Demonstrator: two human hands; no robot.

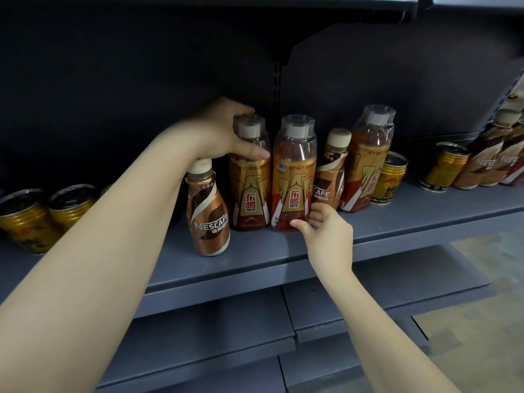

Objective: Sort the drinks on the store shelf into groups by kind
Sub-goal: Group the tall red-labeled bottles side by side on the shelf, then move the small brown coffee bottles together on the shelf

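Left forearm: bare, reaching in from the lower left across the front of the shelf (397, 222), nearest the camera
Left hand (224, 131): wrapped over the shoulder of the left energy-drink bottle (249, 177); thumb lies flat across the front below the neck, fingers (241, 109) curl round behind the cap, so they are clamped on it
Right hand (326, 231): low at the base of the middle energy-drink bottle (293, 177); thumb touches the front lower edge, fingers (317, 215) bend round its right side, a loose pinch on the base
Energy-drink bottles: clear plastic, amber liquid, gold and red labels with a winged mark, white caps under see-through overcaps; the two held ones stand upright and side by side, touching; a third bottle (365, 163) leans slightly further right
Front coffee bottle (208, 211): curvy brown plastic, glossy sleeve, cream cap, upright at the shelf's front, just left of the held bottle and under the left wrist
Second coffee bottle (330, 171): same shape, between the middle and third energy bottles, set back
Gold cans: ribbed metal, two at the far left (25, 219), one beside the third bottle (390, 177), one further right (443, 171)
Far right: more coffee bottles (487, 157), partly cut off
Shelf: smooth grey-blue painted metal, dark back panel
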